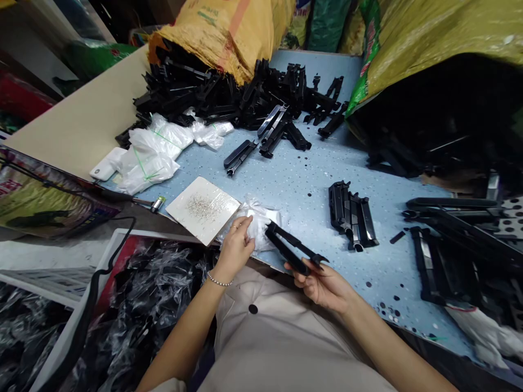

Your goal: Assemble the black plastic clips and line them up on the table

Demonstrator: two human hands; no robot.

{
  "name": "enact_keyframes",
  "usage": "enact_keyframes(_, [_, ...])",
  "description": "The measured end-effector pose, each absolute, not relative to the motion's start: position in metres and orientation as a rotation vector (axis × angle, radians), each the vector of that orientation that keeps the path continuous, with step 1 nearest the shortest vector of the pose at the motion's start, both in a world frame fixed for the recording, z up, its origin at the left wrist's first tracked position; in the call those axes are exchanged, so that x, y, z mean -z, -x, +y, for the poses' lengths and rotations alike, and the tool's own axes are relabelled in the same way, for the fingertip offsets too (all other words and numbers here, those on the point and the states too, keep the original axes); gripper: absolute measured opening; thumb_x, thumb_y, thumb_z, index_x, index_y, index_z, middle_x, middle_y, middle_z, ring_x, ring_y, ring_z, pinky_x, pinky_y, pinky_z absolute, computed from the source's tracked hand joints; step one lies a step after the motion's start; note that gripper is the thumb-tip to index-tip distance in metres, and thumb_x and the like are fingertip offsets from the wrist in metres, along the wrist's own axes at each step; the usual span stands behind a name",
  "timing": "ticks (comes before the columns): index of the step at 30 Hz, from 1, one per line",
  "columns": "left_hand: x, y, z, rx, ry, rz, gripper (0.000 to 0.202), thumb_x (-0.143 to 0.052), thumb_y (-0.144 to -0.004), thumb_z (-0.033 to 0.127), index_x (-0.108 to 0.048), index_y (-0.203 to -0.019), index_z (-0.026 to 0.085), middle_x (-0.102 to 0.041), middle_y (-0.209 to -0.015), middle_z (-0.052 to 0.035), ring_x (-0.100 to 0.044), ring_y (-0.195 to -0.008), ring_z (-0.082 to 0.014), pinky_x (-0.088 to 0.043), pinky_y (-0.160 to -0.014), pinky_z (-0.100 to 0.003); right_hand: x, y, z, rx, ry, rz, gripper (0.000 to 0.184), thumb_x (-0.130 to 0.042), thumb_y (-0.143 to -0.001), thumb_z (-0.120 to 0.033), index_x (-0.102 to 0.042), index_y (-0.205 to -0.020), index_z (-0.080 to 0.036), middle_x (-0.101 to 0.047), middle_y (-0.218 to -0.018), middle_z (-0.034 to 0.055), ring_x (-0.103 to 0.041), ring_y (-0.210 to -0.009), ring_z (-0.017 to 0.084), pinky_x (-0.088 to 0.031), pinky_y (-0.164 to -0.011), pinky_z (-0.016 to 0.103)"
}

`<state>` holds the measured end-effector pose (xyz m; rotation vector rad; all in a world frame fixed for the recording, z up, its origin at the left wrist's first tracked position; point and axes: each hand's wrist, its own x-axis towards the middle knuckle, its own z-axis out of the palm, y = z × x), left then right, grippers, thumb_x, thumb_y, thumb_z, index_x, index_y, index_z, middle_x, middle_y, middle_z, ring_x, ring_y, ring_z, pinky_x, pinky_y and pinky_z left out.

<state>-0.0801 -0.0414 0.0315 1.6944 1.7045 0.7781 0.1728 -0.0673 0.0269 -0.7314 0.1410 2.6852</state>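
Note:
My right hand (pixel 321 286) grips a black plastic part with two long arms (pixel 288 250), its arms spread apart and pointing up and left. My left hand (pixel 237 245) is just left of that part, over the near edge of a clear plastic bag (pixel 261 223) with white contents. Its fingers are curled in, and whatever they may pinch is too small to make out. Beyond its knuckles lies a square white board (pixel 196 215) with a scatter of tiny brownish metal pieces (pixel 204 207).
Black parts (pixel 245 95) spill from a yellow sack (pixel 232 32) at the back. Several stand grouped (pixel 351 215) at right, before another open sack (pixel 449 32). White plastic bags (pixel 151 152) lie left. A bin of wrapped black items (pixel 159 283) is below.

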Motion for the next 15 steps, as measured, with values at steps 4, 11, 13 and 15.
enact_keyframes(4, [-0.054,0.074,-0.055,-0.746,-1.896,1.554,0.071,-0.045,-0.083,0.007,-0.028,-0.149,0.026,-0.038,-0.148,-0.0159,-0.062,-0.081,-0.0133,-0.055,-0.082,-0.032,-0.027,-0.165,-0.060,-2.738,0.675,0.083,0.033,-0.060,-0.090,-0.032,-0.063,-0.110,-0.006,-0.066,-0.073,0.0047,-0.062,-0.061,0.007,-0.052,-0.057,0.012])
enact_keyframes(11, [-0.091,0.044,-0.078,-0.655,-2.140,1.075,0.069,-0.043,-0.089,0.009,-0.018,-0.152,0.024,-0.041,-0.146,-0.0150,-0.052,-0.127,-0.0250,-0.051,-0.100,-0.038,-0.035,-0.123,-0.040,-2.209,1.114,-0.823,0.009,-0.068,-0.076,-0.025,-0.065,-0.076,-0.018,-0.060,-0.060,-0.0035,-0.055,-0.054,0.010,-0.048,-0.051,0.019])
enact_keyframes(13, [-0.100,0.047,-0.079,-0.656,-2.122,1.109,0.059,-0.050,-0.090,0.016,-0.035,-0.146,0.023,-0.052,-0.135,-0.0132,-0.056,-0.122,-0.0241,-0.052,-0.100,-0.038,-0.047,-0.114,-0.042,-1.931,1.205,-1.191,0.006,-0.064,-0.078,-0.020,-0.067,-0.083,-0.019,-0.063,-0.066,-0.0039,-0.057,-0.060,0.012,-0.048,-0.057,0.022])
enact_keyframes(15, [-0.111,0.069,-0.083,-0.678,-2.108,1.188,0.046,-0.054,-0.090,0.023,-0.049,-0.136,0.026,-0.062,-0.123,-0.0097,-0.062,-0.112,-0.0215,-0.054,-0.097,-0.036,-0.061,-0.111,-0.044,-1.847,1.096,-1.503,0.021,-0.062,-0.080,-0.020,-0.069,-0.100,-0.021,-0.069,-0.079,-0.0019,-0.061,-0.071,0.015,-0.050,-0.067,0.026])
